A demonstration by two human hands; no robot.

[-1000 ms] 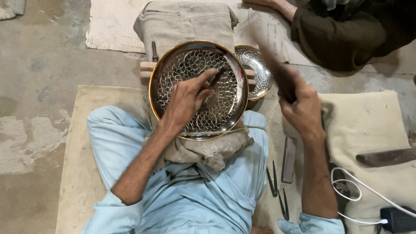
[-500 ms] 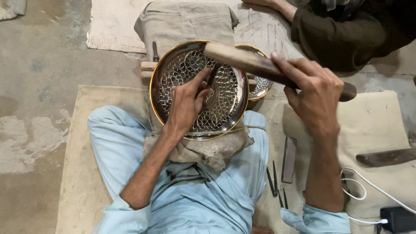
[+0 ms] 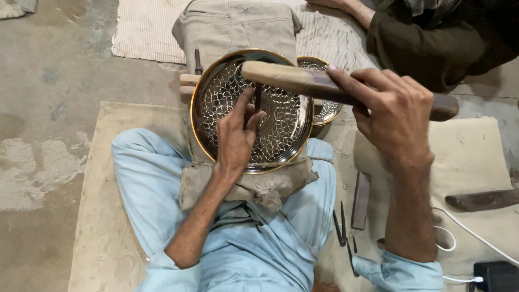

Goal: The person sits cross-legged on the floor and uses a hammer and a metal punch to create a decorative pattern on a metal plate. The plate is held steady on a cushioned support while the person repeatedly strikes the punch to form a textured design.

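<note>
No pkgs, labels or signs to tell apart here; nearest to one is a small black box (image 3: 496, 276) at bottom right w/ a white cable (image 3: 470, 233) looping off it.

Left hand (image 3: 236, 138) rests on the engraved round metal plate (image 3: 216, 97), fingers pinched shut round a thin dark chisel (image 3: 257, 98) held about upright, tip on the plate's patterned face. Right hand (image 3: 394, 116) is closed round a long wooden mallet (image 3: 303, 81), which lies across the plate's upper right, its pale end right over the chisel top (touching or not, can't tell). Plate sits on a tan cloth pad (image 3: 254, 186) in the person's lap, btwn light-blue trouser legs (image 3: 146, 189). A second, smaller engraved dish (image 3: 330, 111) peeks out behind the plate's right edge.

Vs. half a sec ago: mallet end has come further left, over the chisel; a full sec ago the right hand was low at the right, mallet blurred. Left hand and plate sit much the same.

Edges & room: the plate's gold rim is bare along the left side and top. Bare concrete floor (image 3: 48, 97) left of the beige mat (image 3: 102, 227). Right side is crowded: dark thin tools (image 3: 340, 227) and a flat dark bar (image 3: 360, 201) on the mat by the right forearm, a wooden piece (image 3: 481, 200) further right. Another person's dark sleeve (image 3: 432, 38) is at top right, close above the mallet's far end.
</note>
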